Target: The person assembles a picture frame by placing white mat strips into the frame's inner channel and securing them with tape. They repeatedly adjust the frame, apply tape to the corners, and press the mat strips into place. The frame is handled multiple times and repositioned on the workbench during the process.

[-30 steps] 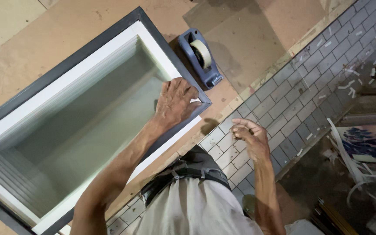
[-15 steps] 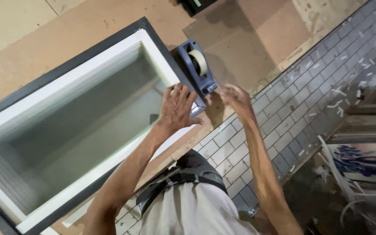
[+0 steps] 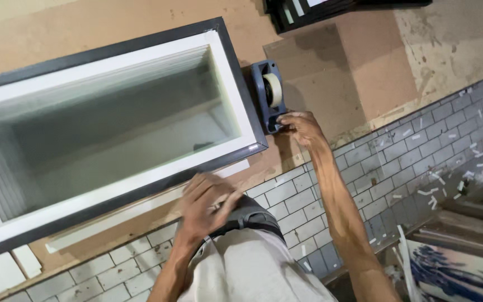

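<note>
At the dispenser: right hand (image 3: 300, 126) pinches the tape end on the blue tape dispenser (image 3: 268, 95), right of the frame (image 3: 241, 106).
Left hand (image 3: 205, 207): blurred, fingers loosely apart, holding nothing, near the tabletop (image 3: 320, 72) edge.
Tip: pull straight, tear cleanly on the cutter.

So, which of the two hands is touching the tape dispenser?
The right hand is: its fingers rest on the near end of the blue tape dispenser. The left hand is apart, near the dark picture frame.
</note>
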`<state>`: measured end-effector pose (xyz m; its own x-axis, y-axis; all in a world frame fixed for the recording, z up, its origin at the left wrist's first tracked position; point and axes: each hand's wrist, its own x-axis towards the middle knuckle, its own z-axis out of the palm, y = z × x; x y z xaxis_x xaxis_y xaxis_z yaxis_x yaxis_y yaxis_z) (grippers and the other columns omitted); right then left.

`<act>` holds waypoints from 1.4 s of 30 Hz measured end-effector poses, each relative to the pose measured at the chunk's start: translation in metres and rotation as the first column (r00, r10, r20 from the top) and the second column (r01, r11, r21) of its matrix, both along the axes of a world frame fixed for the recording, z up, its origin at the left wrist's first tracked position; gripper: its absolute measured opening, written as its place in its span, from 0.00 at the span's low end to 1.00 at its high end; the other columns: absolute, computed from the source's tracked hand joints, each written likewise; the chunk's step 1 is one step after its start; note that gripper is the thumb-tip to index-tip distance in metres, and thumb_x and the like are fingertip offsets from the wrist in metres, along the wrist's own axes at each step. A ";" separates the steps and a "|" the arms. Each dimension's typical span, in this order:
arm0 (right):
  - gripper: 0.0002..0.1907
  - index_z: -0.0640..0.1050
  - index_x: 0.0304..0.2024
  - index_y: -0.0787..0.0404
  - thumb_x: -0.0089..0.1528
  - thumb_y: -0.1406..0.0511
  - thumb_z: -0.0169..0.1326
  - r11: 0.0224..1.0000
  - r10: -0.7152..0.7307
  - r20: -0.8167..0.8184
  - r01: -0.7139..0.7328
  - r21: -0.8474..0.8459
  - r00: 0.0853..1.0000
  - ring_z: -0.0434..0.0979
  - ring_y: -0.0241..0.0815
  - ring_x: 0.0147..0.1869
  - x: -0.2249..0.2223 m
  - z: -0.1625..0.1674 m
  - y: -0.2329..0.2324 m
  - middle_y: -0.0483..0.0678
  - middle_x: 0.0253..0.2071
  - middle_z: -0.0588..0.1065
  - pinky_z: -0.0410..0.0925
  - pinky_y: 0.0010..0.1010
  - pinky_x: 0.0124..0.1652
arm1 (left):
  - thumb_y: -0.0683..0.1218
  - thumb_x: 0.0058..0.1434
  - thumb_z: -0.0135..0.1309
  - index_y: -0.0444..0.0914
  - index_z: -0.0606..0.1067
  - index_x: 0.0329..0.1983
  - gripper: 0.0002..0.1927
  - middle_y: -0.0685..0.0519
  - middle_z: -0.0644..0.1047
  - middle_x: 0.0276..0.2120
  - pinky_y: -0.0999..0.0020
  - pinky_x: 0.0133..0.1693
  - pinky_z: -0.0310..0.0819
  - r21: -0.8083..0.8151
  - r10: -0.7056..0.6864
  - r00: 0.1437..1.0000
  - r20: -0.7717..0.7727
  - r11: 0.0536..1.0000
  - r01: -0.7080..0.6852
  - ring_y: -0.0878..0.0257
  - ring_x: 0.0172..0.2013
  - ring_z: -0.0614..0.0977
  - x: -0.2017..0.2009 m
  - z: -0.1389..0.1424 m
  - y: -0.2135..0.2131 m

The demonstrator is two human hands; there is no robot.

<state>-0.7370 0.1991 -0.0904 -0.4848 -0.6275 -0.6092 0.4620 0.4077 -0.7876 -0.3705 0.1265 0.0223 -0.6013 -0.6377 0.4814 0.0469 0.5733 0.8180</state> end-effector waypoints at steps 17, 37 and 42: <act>0.05 0.85 0.28 0.64 0.54 0.70 0.59 0.984 0.171 -0.973 0.016 0.175 0.155 0.71 0.58 0.61 0.066 -0.001 0.016 0.54 0.65 0.72 0.66 0.47 0.60 | 0.40 0.57 0.65 0.36 0.77 0.34 0.07 0.50 0.80 0.30 0.68 0.35 0.76 0.150 0.216 0.972 -0.093 0.968 -0.200 0.60 0.33 0.82 0.030 -0.012 0.020; 0.10 0.81 0.41 0.68 0.65 0.65 0.57 0.852 -0.272 -0.290 0.089 -0.515 0.918 0.76 0.50 0.65 0.108 0.066 0.102 0.60 0.65 0.74 0.68 0.41 0.63 | 0.45 0.58 0.65 0.38 0.81 0.38 0.08 0.49 0.84 0.36 0.61 0.44 0.80 0.380 0.047 0.997 0.064 0.922 -0.068 0.56 0.40 0.86 0.033 -0.019 0.086; 0.21 0.80 0.49 0.77 0.60 0.69 0.45 0.820 0.009 -0.142 -0.089 -0.565 0.990 0.73 0.51 0.67 0.152 0.102 0.086 0.62 0.67 0.70 0.67 0.40 0.65 | 0.47 0.58 0.65 0.36 0.79 0.44 0.14 0.50 0.82 0.42 0.59 0.50 0.74 0.179 0.123 0.985 0.124 0.973 -0.144 0.54 0.47 0.81 0.016 -0.002 0.062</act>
